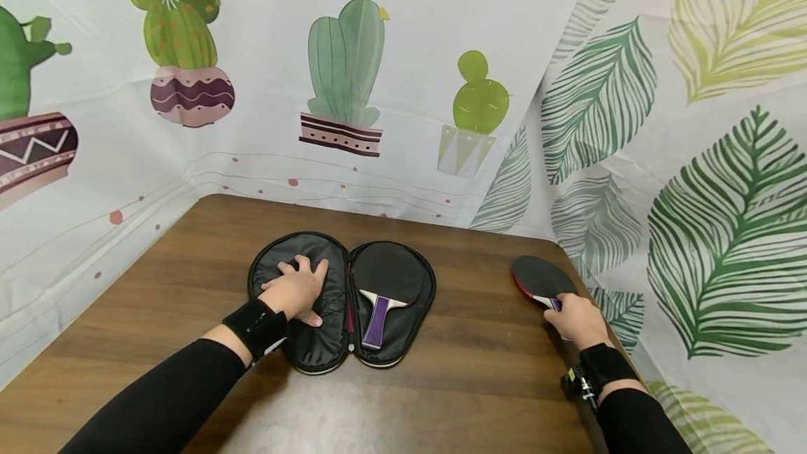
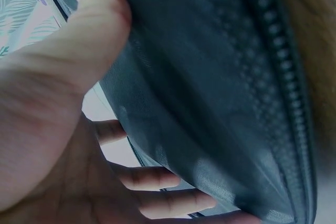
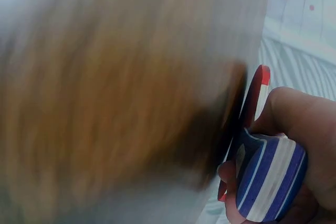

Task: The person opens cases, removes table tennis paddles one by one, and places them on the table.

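Observation:
An unzipped black paddle case [image 1: 313, 349] lies spread on the table. My left hand [image 1: 294, 293] rests on the lining of its left half, fingers spread; the left wrist view shows the fingertips touching the dark fabric [image 2: 194, 77]. In the right half lies a table tennis paddle [image 1: 387, 268], black face up, its purple handle [image 1: 376, 324] toward me. Over by the table's right edge, my right hand [image 1: 578, 321] grips a second paddle [image 1: 542, 277] by its handle. That handle's blue and white striped end [image 3: 273, 182] shows in the right wrist view.
The brown wooden table [image 1: 466, 370] runs beneath everything. A white cloth with printed cacti [image 1: 343, 69] hangs behind it, and a leaf-patterned cloth [image 1: 744, 230] hangs along the right side, close to my right hand.

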Available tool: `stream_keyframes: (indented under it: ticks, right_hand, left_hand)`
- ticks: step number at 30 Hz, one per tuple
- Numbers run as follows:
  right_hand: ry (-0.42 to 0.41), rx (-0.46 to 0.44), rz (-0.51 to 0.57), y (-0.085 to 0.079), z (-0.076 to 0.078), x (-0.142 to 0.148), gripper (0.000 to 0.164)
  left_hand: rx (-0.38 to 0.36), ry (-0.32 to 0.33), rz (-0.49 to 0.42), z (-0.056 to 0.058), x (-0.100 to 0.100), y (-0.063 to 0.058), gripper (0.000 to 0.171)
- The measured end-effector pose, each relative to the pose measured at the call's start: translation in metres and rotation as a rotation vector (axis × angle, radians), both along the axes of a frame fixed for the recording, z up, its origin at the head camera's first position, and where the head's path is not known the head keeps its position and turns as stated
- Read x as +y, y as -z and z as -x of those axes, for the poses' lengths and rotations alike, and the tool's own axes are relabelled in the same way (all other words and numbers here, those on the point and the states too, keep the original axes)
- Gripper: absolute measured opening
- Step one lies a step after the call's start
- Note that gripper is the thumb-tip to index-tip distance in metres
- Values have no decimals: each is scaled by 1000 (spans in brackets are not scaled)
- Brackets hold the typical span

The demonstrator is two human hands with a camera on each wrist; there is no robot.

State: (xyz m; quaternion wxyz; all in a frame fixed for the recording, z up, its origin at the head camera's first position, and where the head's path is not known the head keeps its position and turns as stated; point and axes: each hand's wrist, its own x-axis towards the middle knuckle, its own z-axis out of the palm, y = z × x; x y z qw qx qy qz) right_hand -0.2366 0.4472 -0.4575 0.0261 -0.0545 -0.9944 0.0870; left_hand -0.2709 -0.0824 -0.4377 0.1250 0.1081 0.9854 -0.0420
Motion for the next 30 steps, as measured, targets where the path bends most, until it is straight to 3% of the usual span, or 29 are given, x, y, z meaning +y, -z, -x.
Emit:
stream_keyframes:
  ticks: [10,15,18,21,24,30]
  right_hand:
    - [-15,-32,-34,4,4,5,55]
    - [2,-50,-88,-9,7,-15,49]
    - [-12,-7,-123,-23,16,-44,53]
    - [-91,35,-86,-32,24,-88,54]
    - [-197,44,-20,-31,25,-138,54]
    - [-328,53,52,-18,18,-226,59]
  left_hand:
    - [0,-6,-2,-1,-3,0,117]
    - [-3,-17,-3,0,-3,0,117]
    - [-7,-24,4,0,-2,-2,118]
    - [-21,-32,17,0,0,-3,118]
    - [-38,-43,29,-1,2,-4,118]
    - [-38,-48,17,-4,4,-3,117]
